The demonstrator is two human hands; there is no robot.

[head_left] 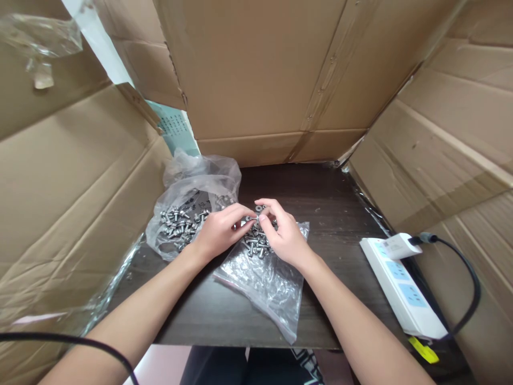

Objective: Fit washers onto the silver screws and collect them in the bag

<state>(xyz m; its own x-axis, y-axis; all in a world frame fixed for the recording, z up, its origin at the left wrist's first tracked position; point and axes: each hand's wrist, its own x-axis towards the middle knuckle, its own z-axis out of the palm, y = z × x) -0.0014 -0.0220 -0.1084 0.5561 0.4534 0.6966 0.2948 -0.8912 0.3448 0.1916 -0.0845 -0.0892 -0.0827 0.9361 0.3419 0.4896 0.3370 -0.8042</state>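
Note:
My left hand and my right hand meet over the table, thumbs and fingers pinched together. Between their fingertips is a small shiny metal screw, mostly covered by the fingers. Directly below, a pile of loose screws rests on a flat clear zip bag. Some flat washers lie just beyond the fingertips. To the left of my left hand, an opened clear plastic bag holds many more metal screws; my left hand partly covers its right side.
Cardboard walls enclose the dark table at the back and both sides. On the right lies a white power strip with a plugged-in adapter and black cable. Another black cable crosses the lower left.

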